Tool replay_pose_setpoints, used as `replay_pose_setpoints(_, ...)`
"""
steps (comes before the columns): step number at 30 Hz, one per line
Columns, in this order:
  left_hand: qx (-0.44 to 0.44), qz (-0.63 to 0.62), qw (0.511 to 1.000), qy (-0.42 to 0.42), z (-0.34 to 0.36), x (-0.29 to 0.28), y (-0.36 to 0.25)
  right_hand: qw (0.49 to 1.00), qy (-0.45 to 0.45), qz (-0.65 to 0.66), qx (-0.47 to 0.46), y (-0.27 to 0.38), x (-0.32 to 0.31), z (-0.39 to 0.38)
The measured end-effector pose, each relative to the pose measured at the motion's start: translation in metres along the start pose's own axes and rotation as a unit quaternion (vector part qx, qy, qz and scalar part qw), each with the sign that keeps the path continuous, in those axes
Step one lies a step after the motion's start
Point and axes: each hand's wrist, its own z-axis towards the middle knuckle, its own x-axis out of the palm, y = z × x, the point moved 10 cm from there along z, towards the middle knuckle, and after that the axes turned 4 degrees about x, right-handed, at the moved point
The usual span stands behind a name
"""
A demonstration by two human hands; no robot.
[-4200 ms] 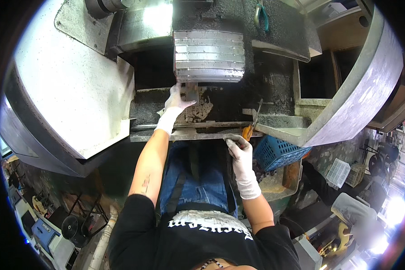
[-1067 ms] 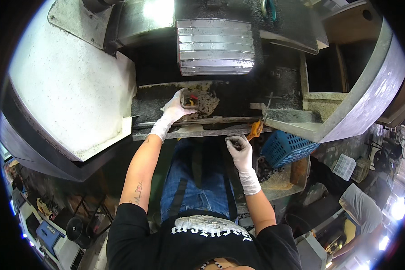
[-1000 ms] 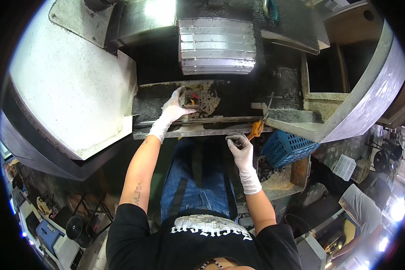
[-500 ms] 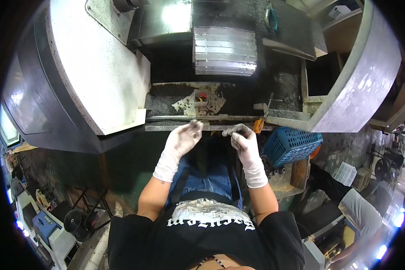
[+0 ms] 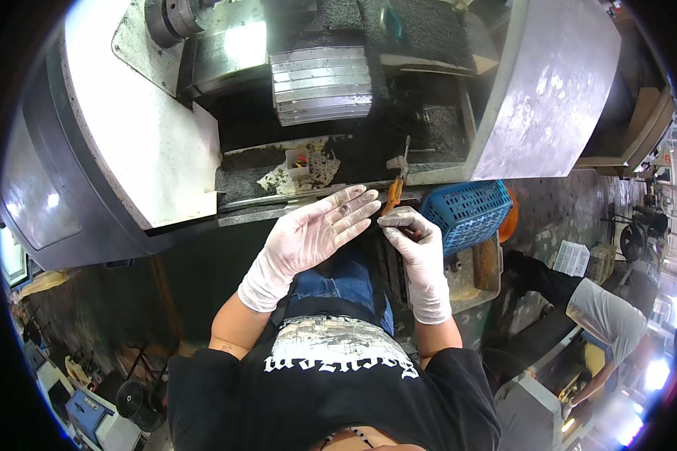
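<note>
My left hand, in a whitish glove, is turned palm up with its fingers stretched out flat. A small dark spot shows on its fingers; whether it is a tiny part or a stain I cannot tell. Just to its right, my right hand, gloved too with dirty fingertips, has its thumb and fingers pinched together. What they hold, if anything, is too small to make out. An orange-handled tool lies on the machine's front edge beyond the right fingertips. A small clear box with red and yellow bits stands past my left hand.
The open machine has a ribbed metal cover inside, a white panel at left and a grey door at right. A blue plastic basket stands right of my right hand. Another person bends over at far right.
My left hand has opened flat and its fingers have reached right, towards the right hand. The right hand stays pinched. The view has turned, so the machine sits further left.
</note>
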Motion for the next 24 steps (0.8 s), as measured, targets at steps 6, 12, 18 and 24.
replay_pose_setpoints(6,-0.007,0.105,0.994,0.032,-0.009,0.017,0.005,0.994,-0.085,-0.042,-0.06,0.02,-0.014,-0.013)
replay_pose_setpoints(12,0.005,0.18,0.983,0.03,-0.016,0.023,0.005,0.995,-0.042,0.047,-0.08,0.031,0.001,-0.016)
replay_pose_setpoints(18,0.022,0.207,0.977,0.044,-0.019,0.025,0.0,0.997,-0.023,0.019,-0.077,0.043,0.012,-0.018)
replay_pose_setpoints(24,0.057,0.261,0.963,0.026,-0.022,0.025,-0.008,0.997,-0.017,0.055,-0.042,0.043,0.019,-0.018)
